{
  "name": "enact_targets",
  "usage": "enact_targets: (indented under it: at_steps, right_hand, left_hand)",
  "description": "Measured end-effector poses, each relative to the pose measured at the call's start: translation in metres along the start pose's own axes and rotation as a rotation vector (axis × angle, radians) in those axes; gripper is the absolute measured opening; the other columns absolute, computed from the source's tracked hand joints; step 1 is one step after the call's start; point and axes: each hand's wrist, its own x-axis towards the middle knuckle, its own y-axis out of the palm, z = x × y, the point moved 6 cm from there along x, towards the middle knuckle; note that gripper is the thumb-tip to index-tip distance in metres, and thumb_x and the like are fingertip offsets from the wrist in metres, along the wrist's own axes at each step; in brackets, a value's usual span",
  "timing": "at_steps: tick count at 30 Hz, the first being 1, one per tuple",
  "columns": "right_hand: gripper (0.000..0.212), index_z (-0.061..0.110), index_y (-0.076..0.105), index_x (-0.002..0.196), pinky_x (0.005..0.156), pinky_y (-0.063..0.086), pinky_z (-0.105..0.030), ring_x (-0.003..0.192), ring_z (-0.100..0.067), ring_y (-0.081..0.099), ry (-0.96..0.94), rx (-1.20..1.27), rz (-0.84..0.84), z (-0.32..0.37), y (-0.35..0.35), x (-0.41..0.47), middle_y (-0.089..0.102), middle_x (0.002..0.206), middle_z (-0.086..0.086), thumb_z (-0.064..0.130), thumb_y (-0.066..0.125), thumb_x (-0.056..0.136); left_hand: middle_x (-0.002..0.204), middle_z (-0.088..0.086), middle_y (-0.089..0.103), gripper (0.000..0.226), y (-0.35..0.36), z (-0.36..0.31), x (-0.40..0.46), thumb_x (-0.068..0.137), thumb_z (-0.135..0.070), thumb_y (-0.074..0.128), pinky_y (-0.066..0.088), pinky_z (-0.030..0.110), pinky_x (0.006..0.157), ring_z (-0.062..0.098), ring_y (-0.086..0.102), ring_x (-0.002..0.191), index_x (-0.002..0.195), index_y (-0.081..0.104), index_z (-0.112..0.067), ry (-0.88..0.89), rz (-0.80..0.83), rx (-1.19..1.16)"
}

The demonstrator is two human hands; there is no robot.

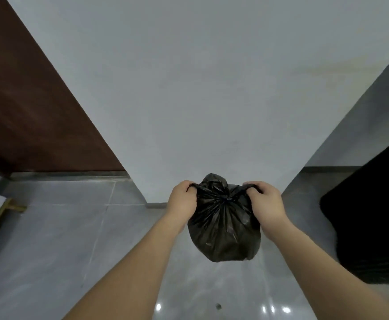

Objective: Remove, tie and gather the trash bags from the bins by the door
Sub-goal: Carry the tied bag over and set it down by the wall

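Pulling outward on the 2 tails of the black trash bag [223,227], I hold it in the air above the grey tiled floor [62,239], in front of the white wall corner [188,100]. My left hand [182,202] has its fingers curled round the left tail, and my right hand [266,202] grips the right tail the same way. The neck is gathered to a tight point between my hands, with a puff of plastic standing above it.

What could go wrong, as I judge it: the film is thin, so a hard tug could tear a tail off or split the neck. If the knot is only 1 crossing, it may slip loose once I let go. The bag hangs from my grip alone, so a slack finger would drop it.

I cannot tell whether the knot is finished; the folds hide it. No bin shows. A large black shape [373,215] at the right edge is cut off, and I cannot say what it is. The brown door [27,100] is only partly in view.
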Motion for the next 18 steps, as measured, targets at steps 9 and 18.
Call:
enact_targets:
  at_steps: [9,18]
  right_hand:
    - [0.023,0.017,0.070,0.089,0.081,0.054,-0.036,0.081,-0.016,0.063,0.048,0.022,-0.169,-0.261,0.011,0.158,0.066,0.084,0.005,0.006,0.049,0.091]
    - [0.023,0.017,0.066,0.104,0.070,0.047,-0.027,0.077,-0.013,0.058,0.085,0.013,-0.229,-0.366,0.000,0.225,0.066,0.091,-0.002,0.014,0.051,0.089]
  left_hand:
    - [0.089,0.005,0.068,0.028,0.169,0.200,0.160,0.097,-0.012,0.038,0.054,0.041,0.082,0.022,0.062,0.082,0.089,0.064,-0.018,0.025,0.083,-0.040]
    - [0.096,0.011,0.070,0.024,0.254,0.272,0.218,0.097,-0.013,0.041,0.053,0.039,0.084,0.024,0.065,0.087,0.102,0.065,-0.015,0.096,0.171,0.203]
